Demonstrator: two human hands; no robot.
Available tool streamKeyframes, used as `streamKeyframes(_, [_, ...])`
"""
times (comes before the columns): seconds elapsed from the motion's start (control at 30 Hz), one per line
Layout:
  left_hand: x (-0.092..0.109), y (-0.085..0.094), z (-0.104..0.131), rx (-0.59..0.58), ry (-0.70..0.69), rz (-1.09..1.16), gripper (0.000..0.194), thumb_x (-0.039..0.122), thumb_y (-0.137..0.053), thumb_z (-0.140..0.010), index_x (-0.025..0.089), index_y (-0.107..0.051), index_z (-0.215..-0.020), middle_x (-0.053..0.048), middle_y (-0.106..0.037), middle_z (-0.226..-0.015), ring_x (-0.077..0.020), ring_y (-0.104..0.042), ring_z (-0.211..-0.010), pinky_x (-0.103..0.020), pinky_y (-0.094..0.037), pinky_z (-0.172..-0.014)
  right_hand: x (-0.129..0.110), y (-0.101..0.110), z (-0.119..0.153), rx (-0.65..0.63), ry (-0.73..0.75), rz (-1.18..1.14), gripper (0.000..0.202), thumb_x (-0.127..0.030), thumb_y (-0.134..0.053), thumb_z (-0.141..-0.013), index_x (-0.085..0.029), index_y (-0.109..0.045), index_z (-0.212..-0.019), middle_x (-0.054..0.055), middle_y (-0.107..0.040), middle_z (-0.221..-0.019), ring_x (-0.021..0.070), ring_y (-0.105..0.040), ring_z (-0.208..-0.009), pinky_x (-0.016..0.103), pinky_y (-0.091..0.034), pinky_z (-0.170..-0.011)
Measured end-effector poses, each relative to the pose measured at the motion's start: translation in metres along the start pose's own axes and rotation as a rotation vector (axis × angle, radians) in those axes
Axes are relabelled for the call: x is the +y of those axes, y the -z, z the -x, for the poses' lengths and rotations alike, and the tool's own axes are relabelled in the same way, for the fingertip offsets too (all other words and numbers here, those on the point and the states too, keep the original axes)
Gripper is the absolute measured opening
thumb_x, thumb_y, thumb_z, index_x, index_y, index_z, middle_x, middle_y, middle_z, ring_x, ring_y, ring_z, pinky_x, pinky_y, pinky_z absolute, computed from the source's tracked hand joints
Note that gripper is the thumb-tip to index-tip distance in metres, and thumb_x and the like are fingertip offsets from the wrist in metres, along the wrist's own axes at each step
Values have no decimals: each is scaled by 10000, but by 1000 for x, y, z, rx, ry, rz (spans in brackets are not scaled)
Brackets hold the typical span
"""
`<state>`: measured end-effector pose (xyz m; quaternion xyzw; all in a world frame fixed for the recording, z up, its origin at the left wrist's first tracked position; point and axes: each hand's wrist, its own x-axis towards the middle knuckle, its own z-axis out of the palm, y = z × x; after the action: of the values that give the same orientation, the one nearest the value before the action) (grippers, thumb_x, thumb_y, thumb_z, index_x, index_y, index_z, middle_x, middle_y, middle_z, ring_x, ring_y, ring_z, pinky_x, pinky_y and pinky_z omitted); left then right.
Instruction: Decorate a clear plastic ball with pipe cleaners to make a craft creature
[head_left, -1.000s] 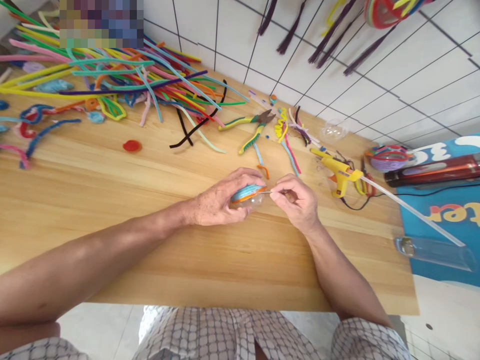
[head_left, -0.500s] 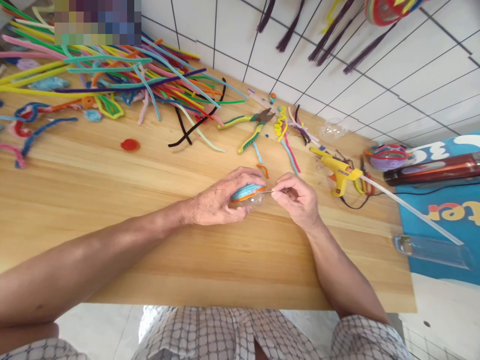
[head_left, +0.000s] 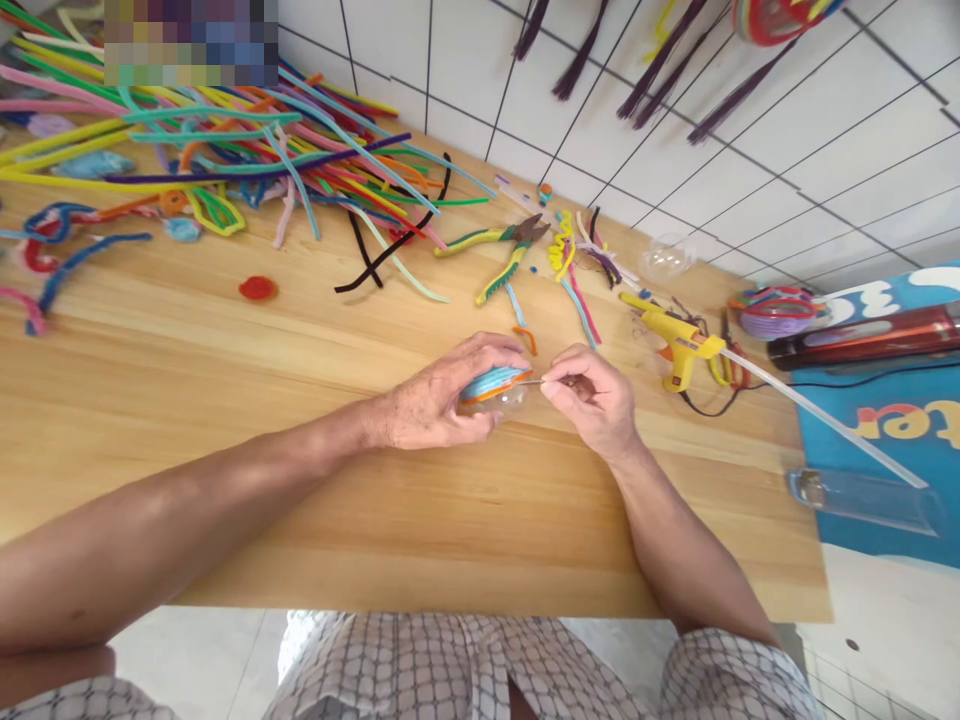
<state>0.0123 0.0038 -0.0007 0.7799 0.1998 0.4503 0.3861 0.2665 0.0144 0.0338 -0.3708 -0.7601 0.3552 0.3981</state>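
My left hand (head_left: 439,395) is wrapped round a clear plastic ball (head_left: 510,398), its upper half covered in light blue pipe cleaner (head_left: 491,382) with an orange band along the middle. Thumb below and fingers above keep it just over the wooden table. From the right, my right hand (head_left: 592,395) pinches a thin stick-like piece (head_left: 531,382), dark or metallic, whose tip meets the orange band. Its other end disappears inside my fingers, so I cannot tell its exact kind. Beyond my hands lie short blue and orange pipe cleaner bits (head_left: 523,325).
Green-and-yellow pliers (head_left: 510,255) lie open past my hands. At right is a yellow glue gun (head_left: 681,345) with a long glue stick and cord. Pipe cleaners (head_left: 247,150) heap at back left, near a red disc (head_left: 258,288). A tiled wall (head_left: 465,80) bounds the back.
Almost nothing differs. Both hands keep their grip, and the thin piece stays at the ball's orange band; the whole view has shifted very slightly.
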Motion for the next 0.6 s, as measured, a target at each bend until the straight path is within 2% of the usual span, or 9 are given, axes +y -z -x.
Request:
streamKeyframes(0.47, [-2,0,0,-5,-3,-1,654,283,-759,-901,308,-511,-1506,-156,-631,-1442,-337,-589,-1397,-572,-521,-1164,0,0,-1,9,-75,-34,142,-372,-780,-932,-247,-740,-879,22,-696,-833,163,-598,-696,303,-464,-600])
streamKeyframes(0.6, [-2,0,0,0,-11,-4,640,285,-755,-911,296,-516,-1504,-157,-638,-1426,-330,-592,-1391,-562,-522,-1163,0,0,0,10,-54,-56,118,-342,-785,-931,-248,-743,-874,18,-698,-837,159,-605,-703,296,-469,-605])
